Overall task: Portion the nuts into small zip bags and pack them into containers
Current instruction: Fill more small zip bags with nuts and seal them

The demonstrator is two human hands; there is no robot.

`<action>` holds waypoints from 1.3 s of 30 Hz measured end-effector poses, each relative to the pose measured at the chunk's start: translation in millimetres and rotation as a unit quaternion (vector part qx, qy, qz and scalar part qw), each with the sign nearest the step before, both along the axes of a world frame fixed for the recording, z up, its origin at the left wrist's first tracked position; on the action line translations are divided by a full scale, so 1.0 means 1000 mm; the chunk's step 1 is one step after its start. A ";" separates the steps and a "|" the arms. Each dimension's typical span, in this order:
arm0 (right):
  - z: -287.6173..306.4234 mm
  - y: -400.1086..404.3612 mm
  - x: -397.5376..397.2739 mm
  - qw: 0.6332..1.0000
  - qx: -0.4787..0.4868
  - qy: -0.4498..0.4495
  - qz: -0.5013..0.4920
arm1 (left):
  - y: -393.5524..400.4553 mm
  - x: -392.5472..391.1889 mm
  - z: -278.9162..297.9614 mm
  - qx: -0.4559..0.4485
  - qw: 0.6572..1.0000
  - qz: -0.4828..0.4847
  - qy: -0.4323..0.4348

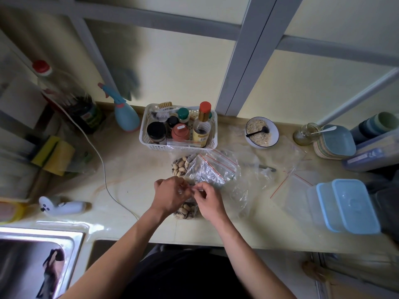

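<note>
A small clear zip bag of nuts (pixel 186 210) lies on the counter under my hands. My left hand (pixel 170 196) and my right hand (pixel 208 201) both pinch its top edge, fingertips meeting. Behind them a pile of peanuts (pixel 179 167) sits in clear plastic, partly covered by several empty red-striped zip bags (pixel 212 169). More empty zip bags (pixel 295 190) lie to the right. Two stacked containers with blue lids (pixel 347 206) stand at the right edge.
A white basket (pixel 144 134) of jars and bottles stands behind the nuts. A bowl of oats with a black spoon (pixel 261 132) is to its right. A white cable (pixel 103 165) crosses the counter on the left. A steel sink (pixel 38 262) is at the lower left.
</note>
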State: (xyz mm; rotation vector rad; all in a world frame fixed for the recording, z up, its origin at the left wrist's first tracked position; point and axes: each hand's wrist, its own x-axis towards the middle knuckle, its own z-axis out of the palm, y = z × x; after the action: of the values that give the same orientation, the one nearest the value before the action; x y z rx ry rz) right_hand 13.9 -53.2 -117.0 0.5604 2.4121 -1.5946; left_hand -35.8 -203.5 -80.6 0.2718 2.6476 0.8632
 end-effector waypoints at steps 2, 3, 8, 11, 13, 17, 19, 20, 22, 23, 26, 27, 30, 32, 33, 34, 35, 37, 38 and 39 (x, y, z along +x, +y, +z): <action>-0.001 -0.001 -0.001 1.000 0.004 -0.005 -0.003 | 0.000 0.001 -0.003 -0.006 1.000 0.002 0.017; -0.002 -0.001 -0.001 1.000 0.004 -0.007 -0.005 | -0.001 0.001 -0.005 -0.007 1.000 0.003 0.021; -0.001 -0.002 -0.001 1.000 0.007 -0.012 -0.007 | -0.001 0.000 -0.010 -0.020 1.000 0.001 0.021; 0.000 -0.002 -0.002 1.000 -0.003 -0.005 -0.019 | -0.003 -0.001 -0.010 -0.019 1.000 0.013 0.014; 0.001 -0.003 -0.002 1.000 -0.012 -0.004 -0.024 | -0.006 -0.001 -0.009 -0.018 1.000 0.023 -0.003; 0.000 -0.001 -0.001 0.999 -0.033 -0.008 -0.032 | -0.011 -0.003 -0.007 -0.020 0.998 0.024 -0.048; -0.002 0.001 0.000 0.998 -0.047 -0.011 -0.029 | -0.010 -0.003 -0.006 -0.012 0.998 0.023 -0.048; -0.002 0.002 0.000 0.998 -0.054 -0.016 -0.026 | -0.010 -0.002 -0.005 -0.008 0.999 0.024 -0.046; 0.000 0.002 0.000 0.997 -0.068 -0.020 -0.015 | -0.009 -0.001 -0.004 -0.004 0.999 0.019 -0.038; 0.001 0.001 0.000 0.998 -0.067 -0.018 -0.007 | -0.010 -0.001 -0.004 0.001 0.999 0.014 -0.035; 0.000 -0.001 0.000 0.999 -0.046 -0.013 0.003 | -0.011 0.000 -0.007 0.040 0.998 -0.002 -0.040; -0.001 -0.002 0.000 0.999 -0.040 -0.014 0.002 | -0.012 0.001 -0.008 0.049 0.998 -0.007 -0.041; -0.005 -0.004 0.000 1.000 -0.024 -0.018 0.001 | -0.011 0.002 -0.010 0.050 0.998 -0.013 -0.025; -0.005 -0.005 0.001 1.000 -0.015 -0.020 0.002 | -0.012 0.003 -0.011 0.047 0.999 -0.015 -0.017; -0.005 -0.005 0.001 1.000 -0.012 -0.021 0.003 | -0.012 0.003 -0.011 0.047 0.999 -0.015 -0.013; -0.004 -0.005 0.002 1.000 -0.008 -0.021 0.003 | -0.012 0.003 -0.011 0.045 0.999 -0.014 -0.012; -0.005 -0.004 0.002 1.000 -0.004 -0.021 0.003 | -0.013 0.003 -0.013 0.045 0.999 -0.013 -0.008; -0.005 -0.004 0.002 1.000 0.001 -0.015 0.003 | -0.013 0.003 -0.013 0.047 0.999 -0.014 -0.003; -0.005 -0.004 0.002 1.000 0.001 -0.014 0.001 | -0.012 0.003 -0.013 0.048 0.999 -0.013 -0.005; -0.005 -0.005 0.002 1.000 0.001 -0.014 0.000 | -0.012 0.004 -0.014 0.049 0.999 -0.011 -0.009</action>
State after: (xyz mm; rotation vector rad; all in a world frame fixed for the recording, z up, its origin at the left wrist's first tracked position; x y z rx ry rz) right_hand 15.4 -57.9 -122.4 0.5798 2.3929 -1.5751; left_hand -32.2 -215.9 -94.1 0.3160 2.5839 0.9860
